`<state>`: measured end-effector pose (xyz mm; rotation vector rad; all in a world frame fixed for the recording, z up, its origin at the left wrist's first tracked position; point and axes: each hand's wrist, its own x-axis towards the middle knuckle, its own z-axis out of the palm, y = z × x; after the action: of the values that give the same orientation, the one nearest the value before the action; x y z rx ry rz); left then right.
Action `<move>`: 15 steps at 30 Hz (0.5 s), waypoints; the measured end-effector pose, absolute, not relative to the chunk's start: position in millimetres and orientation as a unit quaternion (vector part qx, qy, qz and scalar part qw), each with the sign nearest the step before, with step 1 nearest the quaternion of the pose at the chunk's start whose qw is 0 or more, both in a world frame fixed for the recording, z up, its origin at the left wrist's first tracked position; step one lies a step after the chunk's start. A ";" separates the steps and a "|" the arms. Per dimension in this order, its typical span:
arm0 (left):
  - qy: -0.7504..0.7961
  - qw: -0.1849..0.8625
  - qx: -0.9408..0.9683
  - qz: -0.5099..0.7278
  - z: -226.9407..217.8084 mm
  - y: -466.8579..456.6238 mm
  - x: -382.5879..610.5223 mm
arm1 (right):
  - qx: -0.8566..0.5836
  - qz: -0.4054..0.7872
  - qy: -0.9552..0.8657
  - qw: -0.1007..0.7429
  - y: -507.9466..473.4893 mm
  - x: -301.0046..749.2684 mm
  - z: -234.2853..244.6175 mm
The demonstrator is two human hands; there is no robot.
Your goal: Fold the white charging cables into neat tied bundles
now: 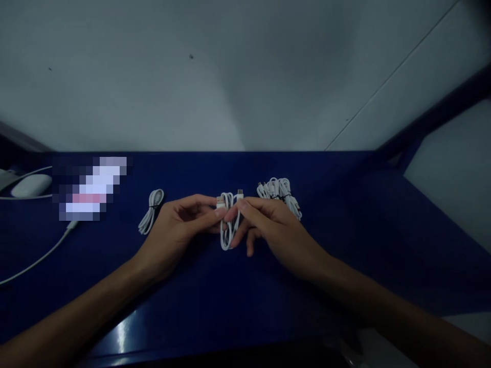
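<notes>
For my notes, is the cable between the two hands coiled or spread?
Coiled: the held cable forms several long, narrow loops side by side.

Dim room, light low. I see a pale grey wall [153, 102] behind the desk [184, 317], broad soft shadow [276, 66] down its middle, a few small dark spots [191, 56]. Thin seam [391, 81] slants across the wall's right part. Desk deep blue, glossy; one white glare streak [121, 332] near its front edge. To the right I note a dark blue bar [433, 115], sloping, pale panel [456, 174] beyond. Lower right corner: pale patch [470, 327], surface unclear to me.
</notes>
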<state>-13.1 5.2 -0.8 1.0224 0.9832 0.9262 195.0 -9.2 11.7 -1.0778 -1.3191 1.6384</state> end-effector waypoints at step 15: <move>0.452 0.628 0.472 0.423 -8.6 7.1 -13.4 | -0.403 0.637 -0.520 0.402 -13.4 201.5 1.8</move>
<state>-13.4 7.1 -8.6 1.0812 1.0352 0.9706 201.5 -13.4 1.8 -1.0177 -1.3155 1.6098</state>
